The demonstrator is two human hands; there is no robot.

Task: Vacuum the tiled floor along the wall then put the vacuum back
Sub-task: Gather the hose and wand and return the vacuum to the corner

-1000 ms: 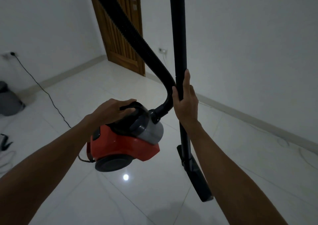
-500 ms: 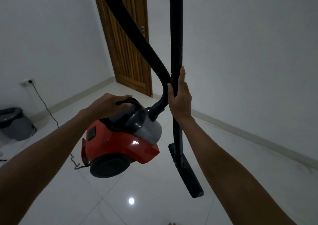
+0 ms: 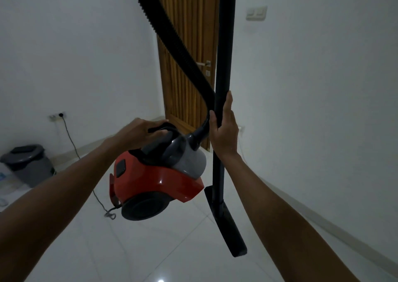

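A red and grey canister vacuum [image 3: 157, 180] hangs in the air above the white tiled floor [image 3: 150, 249]. My left hand [image 3: 141, 134] grips the black carry handle on its top. My right hand [image 3: 223, 130] is closed around the upright black wand [image 3: 224, 44]. The wand's floor nozzle [image 3: 228, 223] hangs off the floor, to the right of the canister. A ribbed black hose [image 3: 172, 33] curves from the canister's front up out of view. The power cord [image 3: 71, 139] trails from the vacuum's rear to a wall socket [image 3: 57, 116].
A closed wooden door [image 3: 189, 66] stands ahead in the corner. White walls with a pale skirting run left and right. A grey lidded bin [image 3: 28, 163] sits by the left wall. A light switch [image 3: 257, 12] is on the right wall.
The view has tilted up and swung toward the door. The lifted vacuum and wand have stayed in my hands, held higher in view. The bin has come further into view at the left.
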